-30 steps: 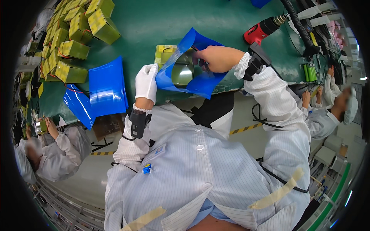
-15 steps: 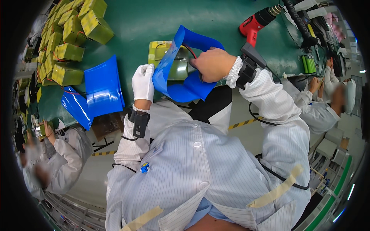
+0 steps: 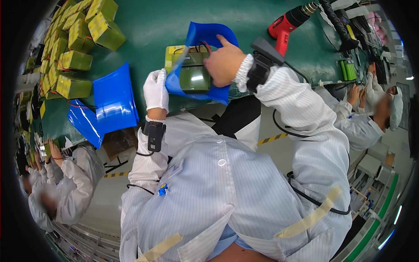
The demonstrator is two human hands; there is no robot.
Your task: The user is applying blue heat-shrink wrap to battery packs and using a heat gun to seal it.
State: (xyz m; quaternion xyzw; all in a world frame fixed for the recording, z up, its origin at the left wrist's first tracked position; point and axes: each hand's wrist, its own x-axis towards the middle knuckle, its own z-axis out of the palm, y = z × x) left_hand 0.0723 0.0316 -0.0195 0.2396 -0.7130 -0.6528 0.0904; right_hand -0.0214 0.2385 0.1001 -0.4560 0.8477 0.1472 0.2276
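My left hand, in a white glove, grips the left edge of a blue plastic sleeve on the green workbench. A yellow-green battery pack with red and black wires lies partly inside that sleeve. My bare right hand presses on the pack's right side and on the sleeve around it. Both wrists carry black strapped devices.
A stack of blue sleeves hangs over the bench's near edge at left. Several yellow-green packs stand in rows at the far left. A red heat gun lies at right. Other workers in white coats sit at lower left and at right.
The blue sleeve has been drawn further over the battery pack, and my right hand moved from the sleeve's right edge onto the pack. My left hand stays on the sleeve's left edge.
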